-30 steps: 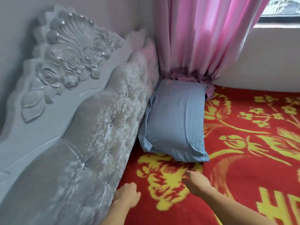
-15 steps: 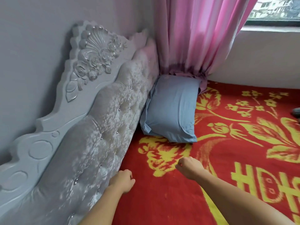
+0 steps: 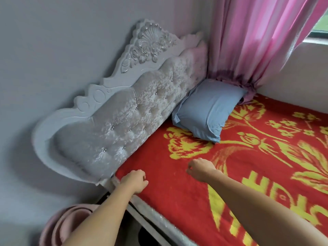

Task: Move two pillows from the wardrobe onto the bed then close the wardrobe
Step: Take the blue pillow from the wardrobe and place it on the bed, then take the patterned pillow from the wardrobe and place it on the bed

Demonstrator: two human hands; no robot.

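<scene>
One light blue pillow (image 3: 205,110) lies on the bed (image 3: 177,174), leaning against the far end of the tufted headboard (image 3: 127,118) near the pink curtain. The bed carries a red blanket with yellow flowers. My left hand (image 3: 135,181) hovers over the near corner of the bed, fingers curled shut and holding nothing. Further right, my right hand (image 3: 201,168) is over the blanket, loosely curled and empty as well. Both hands are well short of the pillow. No wardrobe or second pillow is in view.
A grey wall runs behind the carved headboard. The pink curtain (image 3: 257,38) hangs at the far corner beside a window sill (image 3: 316,41). A pink rolled item (image 3: 65,226) stands on the floor by the bed's near corner, left of my left arm.
My view has pulled back and away from the headboard. Both hands have drawn back from the pillow toward the bed's near edge, and the right hand's fingers have curled in.
</scene>
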